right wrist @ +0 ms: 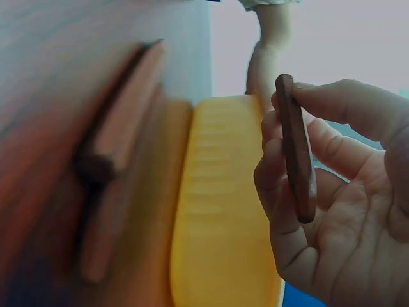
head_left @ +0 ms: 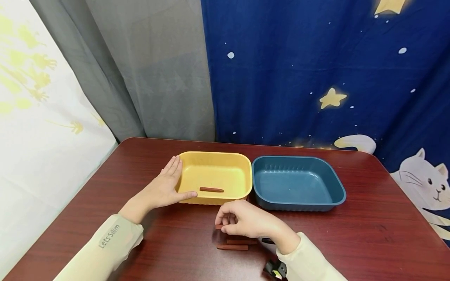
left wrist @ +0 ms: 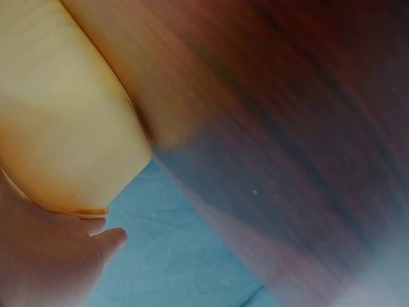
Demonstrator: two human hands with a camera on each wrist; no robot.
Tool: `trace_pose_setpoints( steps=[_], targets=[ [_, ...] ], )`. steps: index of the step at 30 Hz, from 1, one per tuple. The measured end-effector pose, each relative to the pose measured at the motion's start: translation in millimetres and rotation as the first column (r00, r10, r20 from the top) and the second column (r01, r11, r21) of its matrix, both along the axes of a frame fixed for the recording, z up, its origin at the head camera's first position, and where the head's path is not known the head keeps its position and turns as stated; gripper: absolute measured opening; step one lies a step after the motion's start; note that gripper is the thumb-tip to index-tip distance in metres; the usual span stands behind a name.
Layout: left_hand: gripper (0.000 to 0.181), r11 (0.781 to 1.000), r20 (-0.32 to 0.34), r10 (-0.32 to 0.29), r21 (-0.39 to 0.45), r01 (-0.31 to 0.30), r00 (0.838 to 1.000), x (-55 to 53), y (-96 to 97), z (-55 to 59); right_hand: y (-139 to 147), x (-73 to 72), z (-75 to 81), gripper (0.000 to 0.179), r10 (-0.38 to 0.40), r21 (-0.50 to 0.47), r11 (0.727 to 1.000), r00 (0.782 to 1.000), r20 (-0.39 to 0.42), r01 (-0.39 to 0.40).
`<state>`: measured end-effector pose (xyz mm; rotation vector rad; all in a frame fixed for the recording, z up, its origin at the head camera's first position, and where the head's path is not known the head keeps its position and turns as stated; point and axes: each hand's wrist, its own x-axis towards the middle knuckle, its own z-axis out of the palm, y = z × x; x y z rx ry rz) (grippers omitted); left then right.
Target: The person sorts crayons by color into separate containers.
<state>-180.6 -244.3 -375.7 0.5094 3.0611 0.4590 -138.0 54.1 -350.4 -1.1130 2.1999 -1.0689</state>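
The left sleeve (head_left: 102, 248) is pale cream, with dark lettering (head_left: 109, 236) beginning "Lets" printed lengthwise near its loose, creased cuff (head_left: 135, 233). The right sleeve (head_left: 313, 260) matches in colour and ends at the wrist.

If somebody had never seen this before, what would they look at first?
Probably the bright yellow bin on the table, with the left hand touching its left side and a brown stick inside. Beside it on the right is a dark blue bin, and behind the table hangs a starry blue curtain. Nearer the camera, the right hand pinches another brown stick.
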Motion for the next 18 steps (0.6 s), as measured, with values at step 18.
trace_pose_setpoints(
  steps=[18],
  targets=[
    [0.124, 1.0, 0.001, 0.013, 0.006, -0.013, 1.0, 0.6, -0.3, -0.4, -3, -20.9, 22.9, 0.012, -0.031, -0.158, 0.987, 0.998, -0.049, 0.023]
  ],
)
